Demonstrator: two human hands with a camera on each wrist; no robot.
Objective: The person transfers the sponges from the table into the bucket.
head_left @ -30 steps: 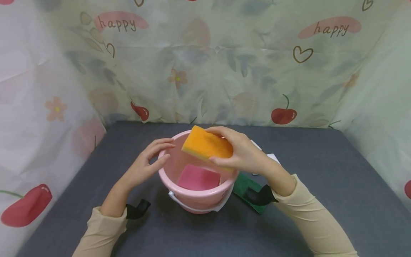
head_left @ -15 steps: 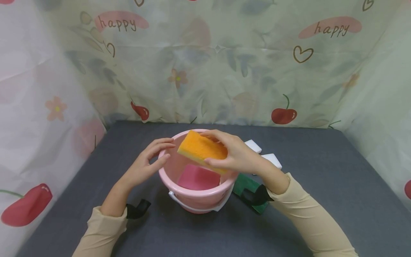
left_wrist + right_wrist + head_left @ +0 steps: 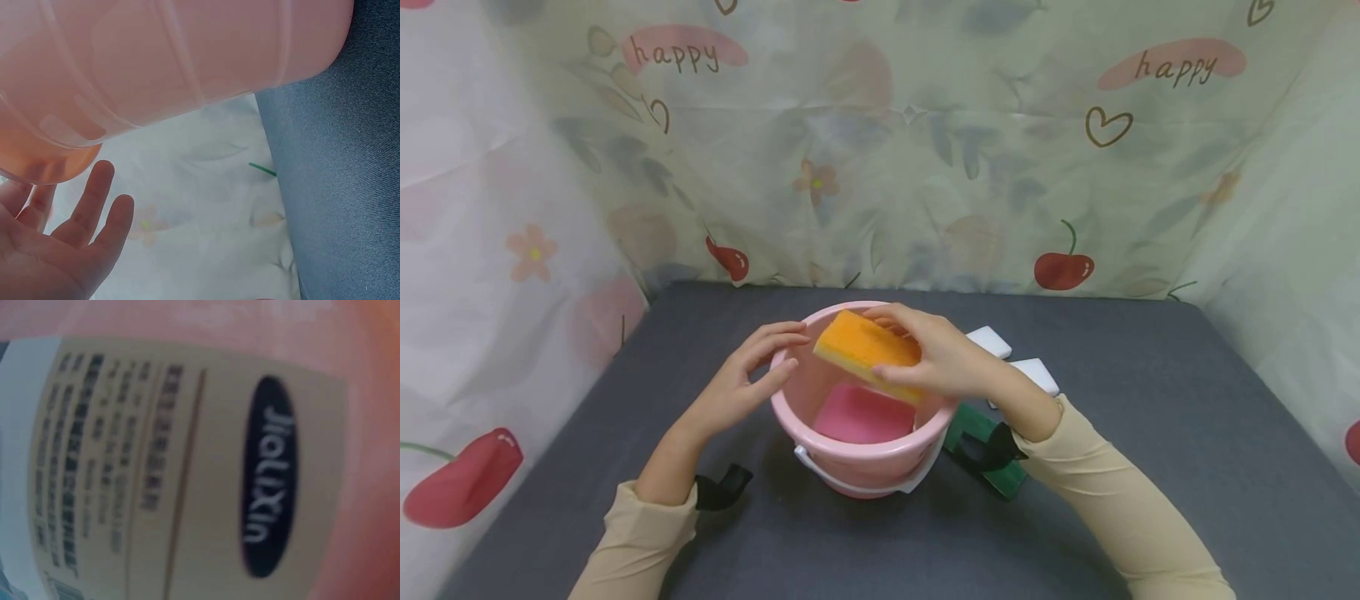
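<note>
A pink bucket (image 3: 850,457) with a white handle stands upright mid-table. Over its mouth my right hand (image 3: 942,354) grips an orange sponge (image 3: 865,342) with a pale yellow underside, thumb on the near side and fingers on the far side. The sponge is tilted, its right end lower. Inside the bucket lies a deep pink sponge (image 3: 863,415). At the left of the rim my left hand (image 3: 745,375) is spread, fingertips right at the edge. In the left wrist view its fingers (image 3: 94,194) are extended beside the bucket wall (image 3: 206,50). The right wrist view shows only the bucket's label (image 3: 219,462), blurred.
Two white blocks (image 3: 1034,375) lie to the right of the bucket, behind the right forearm. A green scouring pad (image 3: 1006,482) lies at the bucket's right side, partly covered by a black wrist strap (image 3: 1000,448). A patterned curtain (image 3: 910,167) surrounds the dark table (image 3: 1135,400).
My right hand has moved left and slightly down with the orange sponge, over the bucket's mouth. The white blocks show more fully now. My left hand has stayed in place.
</note>
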